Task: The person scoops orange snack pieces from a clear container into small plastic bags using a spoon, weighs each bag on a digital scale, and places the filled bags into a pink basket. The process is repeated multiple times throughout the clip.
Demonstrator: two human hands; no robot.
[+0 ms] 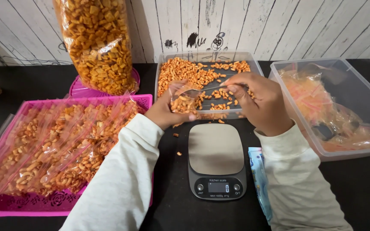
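Head view: left hand (164, 114) holds a small clear bag (183, 99) open over the snack tray (253, 64); right hand (260, 102) grips a spoon (213, 88), filling it. Weighing on the scale (216, 160) likely follows.

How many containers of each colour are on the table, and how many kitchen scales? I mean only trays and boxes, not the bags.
Pink trays: 2, the big pink tray with filled bags and a second pink tray behind it.
Clear plastic boxes: 2, the snack box and the box of empty bags.
Kitchen scales: 1.
Total: 5
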